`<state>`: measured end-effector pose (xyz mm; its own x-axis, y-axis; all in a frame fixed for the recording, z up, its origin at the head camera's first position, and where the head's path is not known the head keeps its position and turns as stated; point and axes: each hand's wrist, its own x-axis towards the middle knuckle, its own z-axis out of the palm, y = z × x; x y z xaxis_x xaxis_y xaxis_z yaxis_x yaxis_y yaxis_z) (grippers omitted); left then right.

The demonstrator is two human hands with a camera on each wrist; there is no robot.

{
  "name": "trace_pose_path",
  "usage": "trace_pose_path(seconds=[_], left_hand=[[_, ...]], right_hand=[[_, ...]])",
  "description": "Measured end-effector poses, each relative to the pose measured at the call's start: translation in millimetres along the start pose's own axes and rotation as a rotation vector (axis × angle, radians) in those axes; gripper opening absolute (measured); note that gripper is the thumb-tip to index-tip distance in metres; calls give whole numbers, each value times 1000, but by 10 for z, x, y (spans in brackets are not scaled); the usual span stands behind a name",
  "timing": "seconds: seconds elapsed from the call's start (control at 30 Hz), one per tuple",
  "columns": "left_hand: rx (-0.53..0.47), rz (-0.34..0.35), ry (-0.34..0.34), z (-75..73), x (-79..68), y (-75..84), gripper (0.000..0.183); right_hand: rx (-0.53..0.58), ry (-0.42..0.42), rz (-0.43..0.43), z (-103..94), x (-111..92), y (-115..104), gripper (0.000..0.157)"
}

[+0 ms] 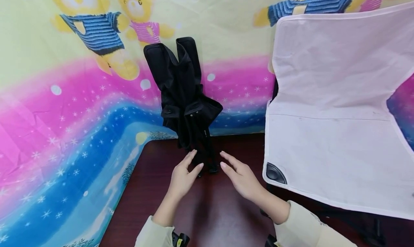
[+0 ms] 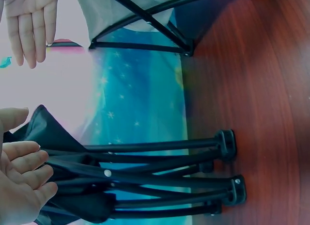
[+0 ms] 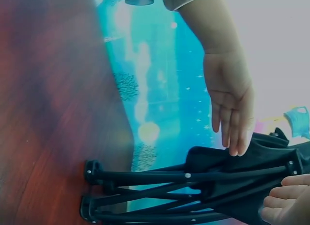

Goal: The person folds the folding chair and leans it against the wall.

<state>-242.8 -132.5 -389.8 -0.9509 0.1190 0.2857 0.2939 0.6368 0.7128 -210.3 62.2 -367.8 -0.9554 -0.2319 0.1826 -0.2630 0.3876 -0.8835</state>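
A folded black folding chair [image 1: 182,85] stands upright on the dark red table, its cloth bunched around the legs. In the left wrist view its thin black legs [image 2: 164,179] are close together and end in plastic feet. My left hand [image 1: 182,177] is held to the left of the lower legs, fingers loosely extended. On the other side, my right hand [image 1: 244,178] faces it with its fingers extended too. Neither hand holds anything. Both palms turn inward towards the chair in the wrist views, with the right hand [image 3: 290,200] partly cut off by the frame edge.
An unfolded chair with a white cloth seat and back [image 1: 330,146] stands at the right, close to my right arm. A patterned cloth with bears [image 1: 239,81] hangs behind the dark red table [image 1: 136,204].
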Motion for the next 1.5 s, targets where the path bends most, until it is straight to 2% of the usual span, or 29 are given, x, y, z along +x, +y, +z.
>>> trace_pose_path(seconds=[0.3, 0.5, 0.9, 1.1, 1.33, 1.5], left_hand=[[63, 59, -67, -38, -51, 179, 53], [108, 87, -117, -49, -79, 288, 55], [123, 148, -173, 84, -112, 451, 53], [158, 207, -203, 158, -109, 535, 54], [192, 279, -217, 232, -103, 611, 53], [266, 324, -222, 296, -112, 659, 53]], right_hand=[[-76, 53, -78, -162, -154, -75, 46], [-198, 72, -131, -264, -222, -72, 47], [-413, 80, -182, -473, -363, 11, 53], [-460, 88, -157, -575, -453, 69, 54], [-496, 119, -176, -669, -522, 160, 53], [-531, 141, -197, -742, -589, 193, 52]])
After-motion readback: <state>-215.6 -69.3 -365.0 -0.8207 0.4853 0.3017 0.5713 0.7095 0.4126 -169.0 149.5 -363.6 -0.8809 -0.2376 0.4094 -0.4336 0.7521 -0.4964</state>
